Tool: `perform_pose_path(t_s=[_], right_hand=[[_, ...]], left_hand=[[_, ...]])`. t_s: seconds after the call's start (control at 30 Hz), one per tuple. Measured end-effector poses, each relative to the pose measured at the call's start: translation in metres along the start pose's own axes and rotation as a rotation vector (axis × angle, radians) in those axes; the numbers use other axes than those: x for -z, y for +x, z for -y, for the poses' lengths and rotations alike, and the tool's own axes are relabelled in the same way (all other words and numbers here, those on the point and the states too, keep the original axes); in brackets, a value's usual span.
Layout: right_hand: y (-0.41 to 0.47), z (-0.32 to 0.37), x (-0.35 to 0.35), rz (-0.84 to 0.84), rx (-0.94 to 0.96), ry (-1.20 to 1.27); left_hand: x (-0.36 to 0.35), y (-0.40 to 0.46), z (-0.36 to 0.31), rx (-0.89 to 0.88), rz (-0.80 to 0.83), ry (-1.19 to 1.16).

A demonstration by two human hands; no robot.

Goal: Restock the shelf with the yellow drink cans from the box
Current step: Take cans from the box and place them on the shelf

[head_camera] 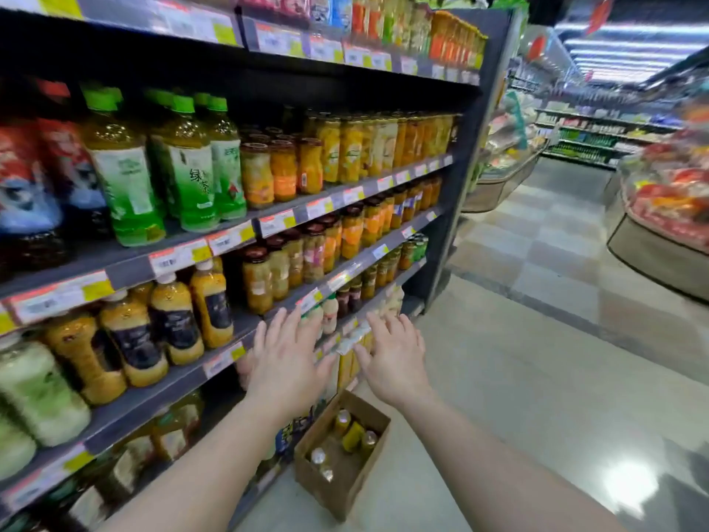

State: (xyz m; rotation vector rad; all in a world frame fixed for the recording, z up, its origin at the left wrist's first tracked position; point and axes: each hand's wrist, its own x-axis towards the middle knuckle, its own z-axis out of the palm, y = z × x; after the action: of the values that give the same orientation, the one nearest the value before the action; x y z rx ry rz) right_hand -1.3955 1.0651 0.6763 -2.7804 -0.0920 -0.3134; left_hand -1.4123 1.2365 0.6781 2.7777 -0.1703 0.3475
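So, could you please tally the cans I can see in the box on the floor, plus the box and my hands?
Cans visible in the box: 5
Box: 1
Hands: 2 (left hand, right hand, both empty)
Total: 8

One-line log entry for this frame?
left hand: open, empty | right hand: open, empty | cans: in box on floor | shelf: ahead
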Motion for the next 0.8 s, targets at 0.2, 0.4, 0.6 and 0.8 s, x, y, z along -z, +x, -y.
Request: perform_pose_path(t_s=[0.2, 0.4, 0.6, 0.8], right_hand=[[0.094, -0.067, -0.043, 0.033, 0.077, 0.036], [0.181, -0.14, -0.088, 0.126, 0.254, 0.054], [0.242, -0.183, -0.141, 0.242, 0.36, 0.04], [0.265, -0.212, -0.228, 0.334, 0.358, 0.1]], left_hand=[[-0.062, 0.087, -0.018, 0.057, -0.013, 0.003], [-0.137, 0.156, -0.043, 0.244, -0.079, 0.036], [-0.195, 0.191, -0.051, 0.405, -0.078, 0.021], [-0.27, 0.205, -0.015, 0.448, -0.021, 0.016]])
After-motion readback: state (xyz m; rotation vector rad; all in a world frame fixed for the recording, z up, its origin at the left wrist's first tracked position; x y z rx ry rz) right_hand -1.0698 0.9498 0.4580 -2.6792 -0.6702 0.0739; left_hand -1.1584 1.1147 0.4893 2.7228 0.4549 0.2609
